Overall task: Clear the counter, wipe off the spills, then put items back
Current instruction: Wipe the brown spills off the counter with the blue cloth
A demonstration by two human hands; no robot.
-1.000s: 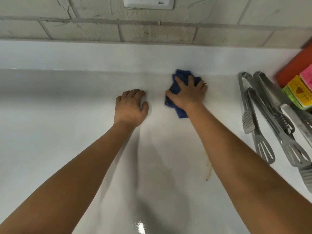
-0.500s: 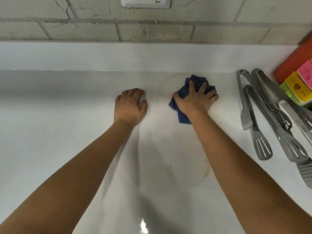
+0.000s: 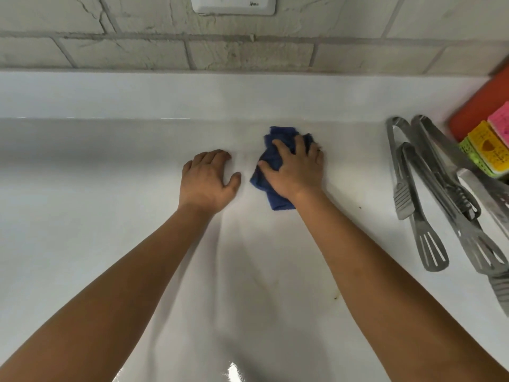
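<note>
A crumpled blue cloth [image 3: 271, 161] lies on the white counter [image 3: 110, 216] near the back wall. My right hand [image 3: 296, 172] presses flat on top of it, fingers spread over the fabric. My left hand [image 3: 206, 183] rests palm down on the bare counter just left of the cloth, fingers curled, holding nothing. A small brownish stain [image 3: 335, 297] sits on the counter beside my right forearm, and a dark speck [image 3: 360, 207] lies further right.
Several metal tongs [image 3: 421, 205] lie at the right side of the counter. Behind them stand an orange board [image 3: 476, 111] and coloured sponges [image 3: 490, 147]. A white wall socket [image 3: 234, 5] is mounted above on the brick wall.
My right hand slid the blue cloth to the right and then back left, close to my left hand. The left hand stayed planted.
</note>
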